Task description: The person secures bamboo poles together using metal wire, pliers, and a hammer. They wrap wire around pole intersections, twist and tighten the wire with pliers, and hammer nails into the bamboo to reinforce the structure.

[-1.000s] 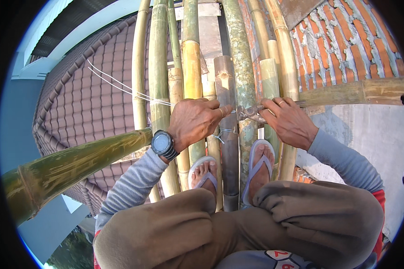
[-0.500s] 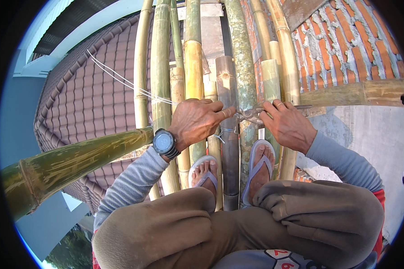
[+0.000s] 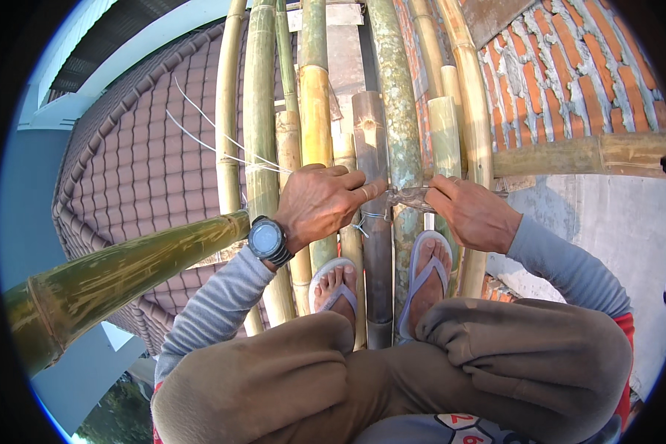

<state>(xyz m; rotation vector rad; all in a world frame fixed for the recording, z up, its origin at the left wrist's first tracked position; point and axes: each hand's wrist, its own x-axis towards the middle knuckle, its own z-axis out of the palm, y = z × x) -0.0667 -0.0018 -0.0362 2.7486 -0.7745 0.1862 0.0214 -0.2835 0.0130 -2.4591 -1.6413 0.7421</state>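
My left hand (image 3: 322,203), with a watch on its wrist, is closed on a thin white wire (image 3: 233,148). Two loose ends of the wire stick out to the left. Its index finger points to the dark bamboo pole (image 3: 378,274). In my right hand (image 3: 477,213) is a worn pair of pliers (image 3: 413,197), with its jaws close to the left fingertips above that pole. The handles are mostly covered by my fingers. A tied piece of wire (image 3: 375,216) wraps the dark pole just below. What the jaws grip is too small to tell.
My sandalled feet (image 3: 337,285) stand on several lengthwise bamboo poles (image 3: 260,96) with gaps between them. A thick green bamboo (image 3: 126,274) juts in from the left. Beyond lie a tiled roof (image 3: 148,140), a brick wall (image 3: 570,74) and a crosswise bamboo (image 3: 577,157) on the right.
The pliers' handles have come closer together in my right hand, which sits slightly lower. The loose wire ends have swung right and spread apart. My left hand has barely moved.
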